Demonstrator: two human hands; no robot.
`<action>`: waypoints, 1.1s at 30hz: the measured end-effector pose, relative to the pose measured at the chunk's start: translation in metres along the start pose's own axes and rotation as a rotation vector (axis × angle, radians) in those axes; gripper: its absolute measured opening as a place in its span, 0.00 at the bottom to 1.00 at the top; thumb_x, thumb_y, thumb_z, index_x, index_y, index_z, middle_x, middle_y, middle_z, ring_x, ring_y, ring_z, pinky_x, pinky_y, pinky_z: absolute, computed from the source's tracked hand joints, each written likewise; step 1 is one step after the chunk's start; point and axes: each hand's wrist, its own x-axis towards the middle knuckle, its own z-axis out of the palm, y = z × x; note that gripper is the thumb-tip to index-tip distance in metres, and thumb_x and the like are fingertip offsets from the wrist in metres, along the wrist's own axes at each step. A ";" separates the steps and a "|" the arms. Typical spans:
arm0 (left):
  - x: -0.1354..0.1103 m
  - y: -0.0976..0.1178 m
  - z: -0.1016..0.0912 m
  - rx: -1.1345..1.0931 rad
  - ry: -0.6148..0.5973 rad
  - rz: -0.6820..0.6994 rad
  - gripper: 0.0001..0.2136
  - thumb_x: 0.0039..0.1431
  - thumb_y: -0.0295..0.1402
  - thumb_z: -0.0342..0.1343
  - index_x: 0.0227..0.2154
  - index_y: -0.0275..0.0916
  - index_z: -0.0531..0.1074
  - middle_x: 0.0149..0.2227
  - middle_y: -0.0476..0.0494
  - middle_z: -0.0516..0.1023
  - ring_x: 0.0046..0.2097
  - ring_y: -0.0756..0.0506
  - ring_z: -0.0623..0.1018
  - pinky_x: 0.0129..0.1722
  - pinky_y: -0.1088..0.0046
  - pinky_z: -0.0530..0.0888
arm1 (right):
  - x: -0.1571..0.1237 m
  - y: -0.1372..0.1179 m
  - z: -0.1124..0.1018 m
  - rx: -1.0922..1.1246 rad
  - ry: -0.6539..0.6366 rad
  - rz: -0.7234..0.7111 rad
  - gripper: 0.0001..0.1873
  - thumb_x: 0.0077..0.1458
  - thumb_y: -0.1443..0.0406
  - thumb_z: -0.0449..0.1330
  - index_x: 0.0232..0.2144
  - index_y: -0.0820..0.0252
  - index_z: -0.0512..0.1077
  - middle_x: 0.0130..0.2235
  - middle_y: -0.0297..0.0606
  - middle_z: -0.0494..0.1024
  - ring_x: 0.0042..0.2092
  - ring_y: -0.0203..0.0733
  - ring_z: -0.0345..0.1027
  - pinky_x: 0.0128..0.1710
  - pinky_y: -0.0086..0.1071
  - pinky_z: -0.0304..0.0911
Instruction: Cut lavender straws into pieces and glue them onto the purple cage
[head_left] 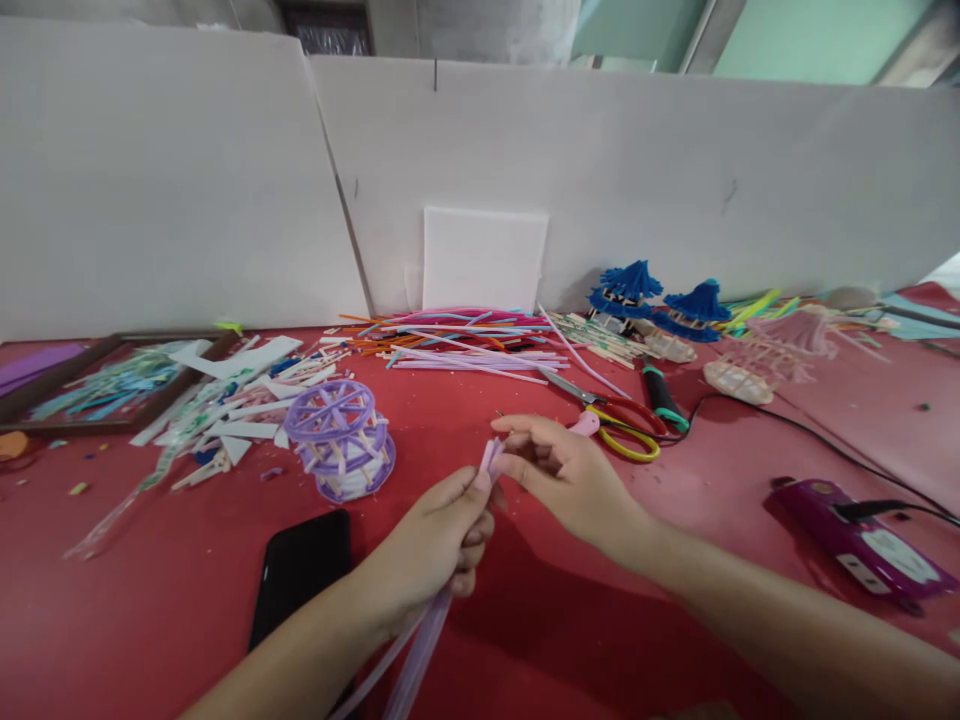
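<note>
A bundle of lilac pipe cleaners (421, 655) is wrapped in the closed fingers of my left hand (429, 545), and its long ends trail down toward the front edge of the view. At the bundle's short upper ends, the thumb and fingers of my right hand (576, 485) pinch the tips. Left of my hands stands a small round tiered frame (337, 440) of purple pipe cleaners and pale sticks. Scissors (626, 440) with yellow and red handles lie just beyond my right hand, beside a pink-handled tool (585, 424).
Loose pipe cleaners (465, 335) lie piled before a white board (570, 180). Blue-roofed models (628, 285) and a pink one (780, 350) stand back right. A black phone (300, 570), white scraps (247, 430), a green-black handle (664, 398) and a corded purple power strip (862, 535) occupy the red table.
</note>
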 end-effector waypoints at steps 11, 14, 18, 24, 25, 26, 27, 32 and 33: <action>-0.008 -0.006 -0.010 -0.168 -0.090 -0.036 0.13 0.65 0.38 0.42 0.32 0.38 0.66 0.19 0.56 0.60 0.17 0.58 0.53 0.14 0.85 0.57 | -0.004 0.004 0.007 0.029 -0.101 -0.114 0.11 0.55 0.65 0.59 0.41 0.57 0.77 0.29 0.35 0.78 0.33 0.38 0.71 0.35 0.33 0.66; -0.012 -0.006 -0.011 -0.211 -0.095 -0.063 0.13 0.65 0.38 0.42 0.31 0.37 0.67 0.19 0.58 0.57 0.17 0.58 0.52 0.13 0.86 0.57 | -0.005 0.005 0.007 0.074 -0.107 -0.117 0.12 0.54 0.65 0.61 0.41 0.58 0.77 0.31 0.35 0.79 0.34 0.37 0.72 0.36 0.32 0.66; -0.016 -0.006 -0.010 -0.226 -0.100 -0.086 0.13 0.66 0.38 0.41 0.32 0.37 0.68 0.18 0.58 0.58 0.16 0.58 0.52 0.12 0.86 0.58 | -0.006 0.004 0.006 0.176 -0.048 -0.051 0.11 0.51 0.65 0.64 0.39 0.59 0.75 0.32 0.35 0.80 0.34 0.36 0.73 0.35 0.29 0.67; -0.019 -0.007 -0.006 -0.219 -0.139 -0.081 0.13 0.65 0.39 0.43 0.34 0.38 0.69 0.18 0.57 0.60 0.15 0.58 0.53 0.12 0.86 0.61 | 0.000 0.008 0.003 0.326 -0.166 0.081 0.14 0.48 0.63 0.66 0.39 0.61 0.77 0.28 0.33 0.78 0.29 0.33 0.71 0.33 0.29 0.67; -0.019 -0.007 -0.005 -0.221 -0.147 -0.083 0.13 0.65 0.39 0.43 0.34 0.38 0.69 0.18 0.57 0.60 0.15 0.58 0.53 0.12 0.86 0.62 | 0.000 0.008 0.003 0.351 -0.212 0.086 0.14 0.49 0.62 0.65 0.39 0.61 0.77 0.26 0.32 0.78 0.28 0.33 0.71 0.33 0.30 0.67; -0.019 -0.008 -0.005 -0.223 -0.155 -0.086 0.13 0.65 0.39 0.44 0.33 0.38 0.69 0.18 0.57 0.60 0.15 0.58 0.53 0.12 0.86 0.62 | 0.001 0.009 0.002 0.379 -0.258 0.086 0.14 0.50 0.61 0.65 0.39 0.61 0.77 0.25 0.32 0.77 0.27 0.33 0.70 0.33 0.30 0.67; -0.020 -0.008 -0.004 -0.227 -0.161 -0.090 0.13 0.65 0.39 0.43 0.33 0.37 0.69 0.18 0.57 0.60 0.15 0.58 0.54 0.12 0.86 0.63 | 0.001 0.009 0.002 0.407 -0.297 0.084 0.13 0.52 0.60 0.64 0.39 0.60 0.78 0.23 0.31 0.76 0.27 0.33 0.70 0.33 0.31 0.67; -0.021 -0.011 0.000 -0.264 -0.103 -0.069 0.13 0.64 0.40 0.44 0.34 0.37 0.69 0.19 0.56 0.61 0.16 0.57 0.55 0.12 0.85 0.63 | -0.004 0.004 0.007 0.434 -0.259 0.133 0.12 0.54 0.59 0.63 0.37 0.60 0.79 0.22 0.29 0.72 0.24 0.30 0.64 0.31 0.29 0.64; -0.021 -0.012 0.002 -0.272 -0.084 -0.058 0.13 0.64 0.41 0.45 0.34 0.37 0.68 0.19 0.57 0.61 0.17 0.57 0.55 0.12 0.85 0.63 | -0.005 0.003 0.009 0.422 -0.238 0.138 0.12 0.54 0.59 0.63 0.37 0.60 0.79 0.22 0.29 0.71 0.24 0.29 0.63 0.31 0.29 0.63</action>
